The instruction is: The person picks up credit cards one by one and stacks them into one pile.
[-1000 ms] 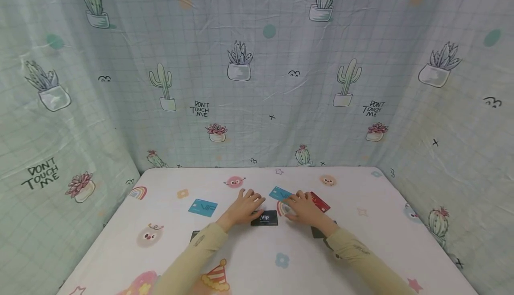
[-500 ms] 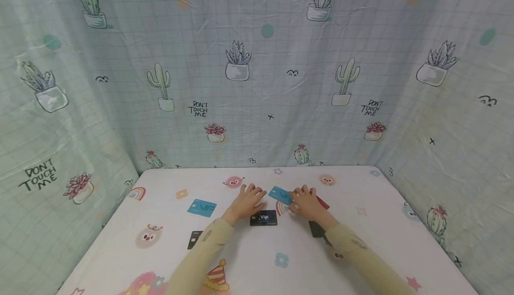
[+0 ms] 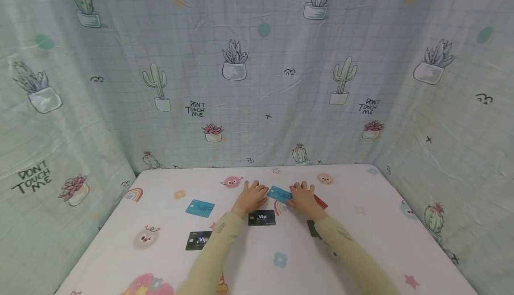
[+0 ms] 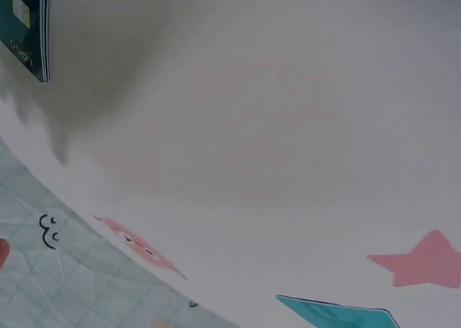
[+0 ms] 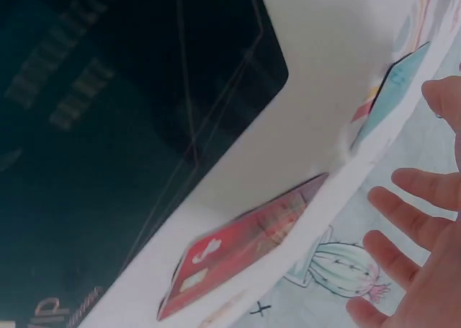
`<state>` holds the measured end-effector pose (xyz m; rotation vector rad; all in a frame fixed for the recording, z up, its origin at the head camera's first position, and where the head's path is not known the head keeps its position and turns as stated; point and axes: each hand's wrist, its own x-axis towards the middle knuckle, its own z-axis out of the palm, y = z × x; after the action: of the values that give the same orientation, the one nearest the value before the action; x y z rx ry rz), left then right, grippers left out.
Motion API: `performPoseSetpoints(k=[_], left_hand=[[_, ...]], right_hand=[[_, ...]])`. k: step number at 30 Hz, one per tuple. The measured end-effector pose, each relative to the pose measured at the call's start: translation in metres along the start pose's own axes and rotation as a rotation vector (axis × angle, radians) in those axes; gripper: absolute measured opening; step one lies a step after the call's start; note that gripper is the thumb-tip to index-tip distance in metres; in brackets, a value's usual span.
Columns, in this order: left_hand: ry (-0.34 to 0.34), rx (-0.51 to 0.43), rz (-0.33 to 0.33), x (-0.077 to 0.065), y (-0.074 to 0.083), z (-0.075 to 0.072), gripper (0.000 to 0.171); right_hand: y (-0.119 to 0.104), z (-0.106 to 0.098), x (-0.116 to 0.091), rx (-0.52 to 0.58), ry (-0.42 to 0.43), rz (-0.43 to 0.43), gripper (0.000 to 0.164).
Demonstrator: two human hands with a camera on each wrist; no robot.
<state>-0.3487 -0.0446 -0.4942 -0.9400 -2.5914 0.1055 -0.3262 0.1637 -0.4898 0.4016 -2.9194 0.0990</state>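
Now the blue rectangular card [image 3: 278, 194] and the red rectangular card [image 3: 321, 201] are partly covered by the right hand [image 3: 303, 198], the dark rectangular card [image 3: 311, 229] by the beige fabric sleeve [image 3: 343, 245]; and in the right wrist view, that hand is cropped by the right edge.

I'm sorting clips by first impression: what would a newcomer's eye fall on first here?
Probably the cactus-print cloth filling the top of the head view. Below it, on the pale table, a blue card shows between the left hand and the right hand. A black card lies below them.
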Motion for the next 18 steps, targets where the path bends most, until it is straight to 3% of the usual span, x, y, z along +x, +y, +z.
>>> performPoseSetpoints(k=[5,13,18], left_hand=[[-0.091,-0.008,-0.043,0.006,0.008,0.005,0.035],[-0.22,0.034,-0.067,0.009,0.022,0.005,0.039],[-0.212,0.048,-0.075,0.013,0.021,0.018,0.036]], right_hand=[[-0.001,0.004,0.005,-0.003,-0.06,0.031,0.052],[-0.003,0.01,0.009,-0.009,-0.069,0.026,0.056],[-0.003,0.012,0.009,-0.027,-0.06,0.014,0.054]])
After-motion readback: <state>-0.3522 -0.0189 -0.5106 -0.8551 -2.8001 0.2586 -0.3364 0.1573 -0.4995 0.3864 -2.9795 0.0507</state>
